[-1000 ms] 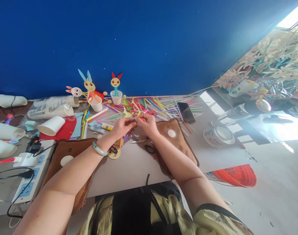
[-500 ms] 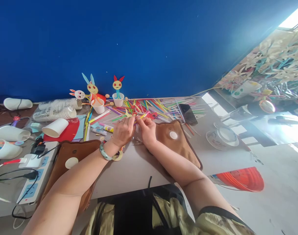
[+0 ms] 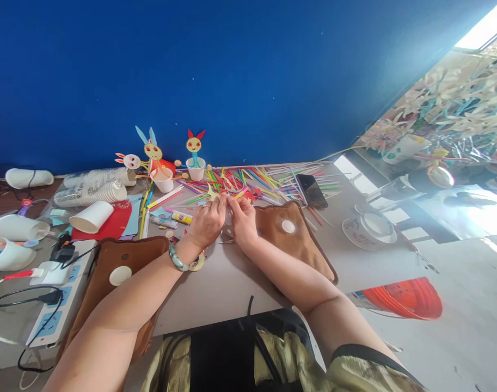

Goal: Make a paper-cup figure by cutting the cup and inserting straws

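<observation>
My left hand (image 3: 208, 223), with a bracelet (image 3: 177, 257) on its wrist, is closed in a pinch at the middle of the table. Right beside it my right hand (image 3: 244, 220) is pinched too, the fingertips of both meeting. Whatever they grip is small and mostly covered by the fingers. Behind them spreads a heap of coloured sticks and strips (image 3: 268, 182), with a pale star-shaped piece (image 3: 212, 192) and a red cutout (image 3: 254, 194) close to the fingertips. A yellow-labelled tube (image 3: 182, 217) lies left of my left hand. Under that wrist, a round face piece (image 3: 197, 263) is partly hidden.
Paper cups hold rabbit figures (image 3: 194, 145) by the blue wall (image 3: 248, 81). Brown cushion-like pads (image 3: 299, 237) flank my forearms. To the right are a phone (image 3: 312, 190) and a lidded bowl (image 3: 368, 228); at left, a power strip (image 3: 62, 299) and stacked cups (image 3: 91, 191).
The fingertips of both hands have drawn slightly closer together and turned a little. The camera view has shifted slightly. Objects on the table stay where they were.
</observation>
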Demonstrator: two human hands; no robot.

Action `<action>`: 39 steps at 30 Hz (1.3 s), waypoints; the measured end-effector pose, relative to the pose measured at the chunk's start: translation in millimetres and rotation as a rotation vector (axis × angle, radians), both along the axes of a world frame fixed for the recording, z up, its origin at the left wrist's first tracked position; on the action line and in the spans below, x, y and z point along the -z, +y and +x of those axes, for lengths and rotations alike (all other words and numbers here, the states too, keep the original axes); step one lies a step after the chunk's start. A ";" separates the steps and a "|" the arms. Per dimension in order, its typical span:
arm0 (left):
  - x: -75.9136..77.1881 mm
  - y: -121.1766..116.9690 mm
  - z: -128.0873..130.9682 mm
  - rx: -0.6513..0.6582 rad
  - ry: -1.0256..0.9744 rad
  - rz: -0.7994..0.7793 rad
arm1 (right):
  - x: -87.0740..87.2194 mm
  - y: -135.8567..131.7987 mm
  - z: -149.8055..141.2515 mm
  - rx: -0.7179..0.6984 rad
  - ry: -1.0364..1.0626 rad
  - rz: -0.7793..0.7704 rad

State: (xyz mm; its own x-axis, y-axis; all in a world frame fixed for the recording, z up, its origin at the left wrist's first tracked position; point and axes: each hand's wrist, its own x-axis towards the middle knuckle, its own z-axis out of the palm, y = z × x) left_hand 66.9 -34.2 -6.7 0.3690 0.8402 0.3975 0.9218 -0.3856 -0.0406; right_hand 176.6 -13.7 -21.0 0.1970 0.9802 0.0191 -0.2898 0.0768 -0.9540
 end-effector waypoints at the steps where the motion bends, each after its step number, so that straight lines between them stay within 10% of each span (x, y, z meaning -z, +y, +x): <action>1: -0.6 -0.2 1.1 -0.005 -0.001 -0.018 | 1.3 0.6 0.1 0.006 -0.019 0.011; 10: -1.4 5.7 -3.0 -0.013 -0.137 -0.122 | 7.2 2.5 3.9 -0.006 -0.223 0.149; 23: 4.3 37.1 -27.9 0.032 -0.936 -0.312 | -0.5 7.9 13.2 -0.220 -0.127 0.001; 39: -2.4 32.0 -28.7 0.077 -1.091 -0.263 | -4.3 -2.7 18.6 -0.035 -0.742 0.642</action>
